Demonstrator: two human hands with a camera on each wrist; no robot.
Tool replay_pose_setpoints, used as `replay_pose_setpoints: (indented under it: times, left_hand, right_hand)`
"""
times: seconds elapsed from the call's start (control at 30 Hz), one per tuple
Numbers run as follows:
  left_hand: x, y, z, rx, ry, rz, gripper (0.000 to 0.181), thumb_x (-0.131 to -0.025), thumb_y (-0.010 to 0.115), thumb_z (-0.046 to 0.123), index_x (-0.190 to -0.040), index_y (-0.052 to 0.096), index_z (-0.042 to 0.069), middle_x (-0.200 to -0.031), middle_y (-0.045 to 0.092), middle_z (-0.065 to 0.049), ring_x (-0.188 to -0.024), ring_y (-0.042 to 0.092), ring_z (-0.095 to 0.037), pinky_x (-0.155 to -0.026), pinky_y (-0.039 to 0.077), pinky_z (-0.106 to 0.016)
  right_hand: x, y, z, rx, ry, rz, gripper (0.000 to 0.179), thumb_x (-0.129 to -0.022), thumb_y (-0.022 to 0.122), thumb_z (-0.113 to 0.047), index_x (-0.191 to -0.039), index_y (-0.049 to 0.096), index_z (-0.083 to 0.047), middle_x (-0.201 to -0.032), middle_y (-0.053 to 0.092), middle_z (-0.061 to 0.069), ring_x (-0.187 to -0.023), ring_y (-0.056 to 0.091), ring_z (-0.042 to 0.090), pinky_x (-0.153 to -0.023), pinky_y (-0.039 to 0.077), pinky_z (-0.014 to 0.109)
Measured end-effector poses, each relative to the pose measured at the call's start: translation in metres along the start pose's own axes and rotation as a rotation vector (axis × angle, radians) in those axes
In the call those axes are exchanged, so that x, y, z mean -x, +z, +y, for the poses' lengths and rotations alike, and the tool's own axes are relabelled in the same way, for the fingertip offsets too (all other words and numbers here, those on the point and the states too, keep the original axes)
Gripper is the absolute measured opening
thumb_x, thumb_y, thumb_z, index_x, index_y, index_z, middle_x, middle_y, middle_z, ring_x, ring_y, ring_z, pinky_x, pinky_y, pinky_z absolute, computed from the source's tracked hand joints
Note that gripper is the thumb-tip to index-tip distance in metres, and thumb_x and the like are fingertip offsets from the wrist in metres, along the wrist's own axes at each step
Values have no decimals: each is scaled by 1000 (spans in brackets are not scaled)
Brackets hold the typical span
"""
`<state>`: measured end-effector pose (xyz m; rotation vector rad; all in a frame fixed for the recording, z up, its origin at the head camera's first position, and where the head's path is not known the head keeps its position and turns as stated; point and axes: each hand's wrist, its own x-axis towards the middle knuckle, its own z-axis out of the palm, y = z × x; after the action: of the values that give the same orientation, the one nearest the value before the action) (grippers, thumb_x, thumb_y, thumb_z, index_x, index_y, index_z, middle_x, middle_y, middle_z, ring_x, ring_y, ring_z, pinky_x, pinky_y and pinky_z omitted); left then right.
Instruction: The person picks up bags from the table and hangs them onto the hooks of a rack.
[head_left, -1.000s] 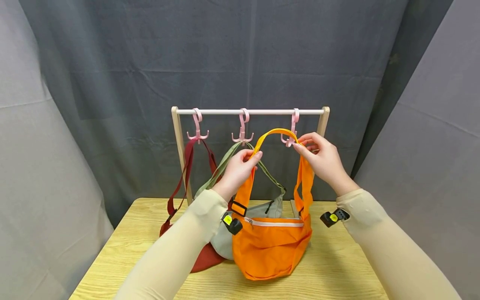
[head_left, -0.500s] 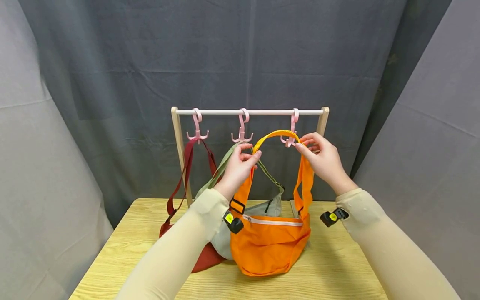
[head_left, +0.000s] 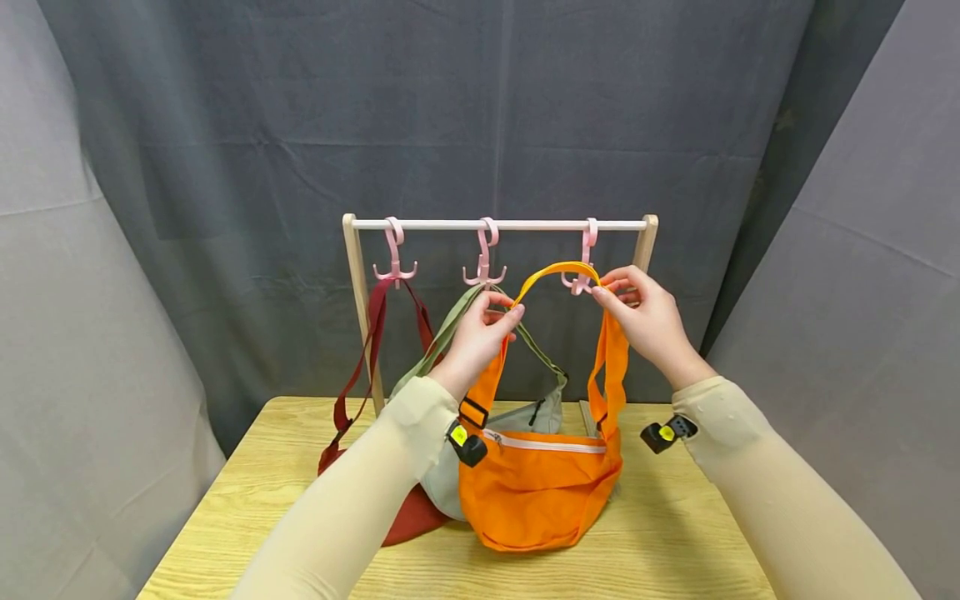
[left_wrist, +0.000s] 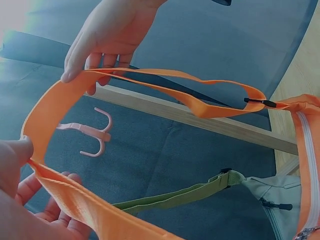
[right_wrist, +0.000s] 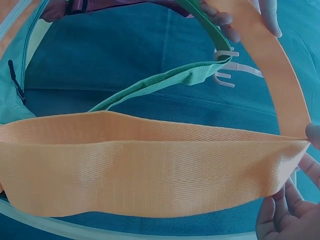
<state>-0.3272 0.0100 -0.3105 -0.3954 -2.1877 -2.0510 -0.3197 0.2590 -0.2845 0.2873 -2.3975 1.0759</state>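
An orange shoulder bag (head_left: 536, 492) with a white zip hangs below its strap (head_left: 558, 267), which arches between both hands. My left hand (head_left: 480, 333) pinches the strap's left side between thumb and fingers. The right side is pinched by my right hand (head_left: 641, 317), with slack strap drooping below it. Just behind the arch is the right-hand pink hook (head_left: 587, 242), which bears no strap; in the left wrist view this hook (left_wrist: 92, 131) shows through the loop. The bag's bottom overlaps the wooden table (head_left: 675, 533) in the head view.
A white rail (head_left: 442, 224) on wooden posts carries several pink hooks. A dark red bag (head_left: 416, 517) hangs by its strap from the left hook (head_left: 394, 250). A grey-green bag (head_left: 446, 483), partly behind the orange one, hangs from the middle hook (head_left: 486, 250). Curtains surround the table.
The orange bag has shifted slightly up and to the left. The strap's arch sits a little lower, and my right hand has edged right. Both hands keep their grip.
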Motion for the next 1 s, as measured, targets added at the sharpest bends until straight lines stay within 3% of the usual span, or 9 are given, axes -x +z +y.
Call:
replay_pose_setpoints:
  times: [0.2,0.43,0.63,0.7,1.0]
  left_hand:
    - [-2,1,1,-4,-12,16,25,-99,70,25,-116,62,8,-101,66,-11,-83,67,-28,-71,49,-23]
    - [-8,8,1,-26,-13,37,26,-99,71,26,-115,63,7,-96,65,-8,-72,60,-14,-69,48,-21]
    - [-12,12,1,-39,-25,35,28,-99,71,28,-115,65,7,-95,65,-7,-92,68,-38,-70,47,-22]
    - [-14,13,0,-39,-33,36,29,-99,70,30,-116,66,7,-97,65,-7,-96,68,-40,-71,48,-22]
    - [-19,14,-4,16,-44,66,30,-99,71,26,-116,68,2,-99,67,-7,-73,61,-16,-71,48,-21]
  right_hand:
    - [-1,3,0,1,4,-9,41,-101,64,-44,-122,63,-9,-116,67,16,-103,65,32,-76,51,22]
    - [-1,1,3,-8,30,-14,43,-101,63,-46,-122,62,-9,-116,67,16,-103,65,32,-75,50,19]
    - [-1,0,10,-5,36,-5,43,-101,62,-48,-121,62,-9,-113,66,15,-100,65,32,-72,49,15]
    - [-2,1,11,-3,39,-2,43,-101,62,-48,-121,62,-9,-113,66,15,-100,65,33,-72,49,15]
    - [-6,4,15,-2,47,15,41,-102,62,-45,-120,63,-9,-111,66,16,-98,64,31,-72,50,16]
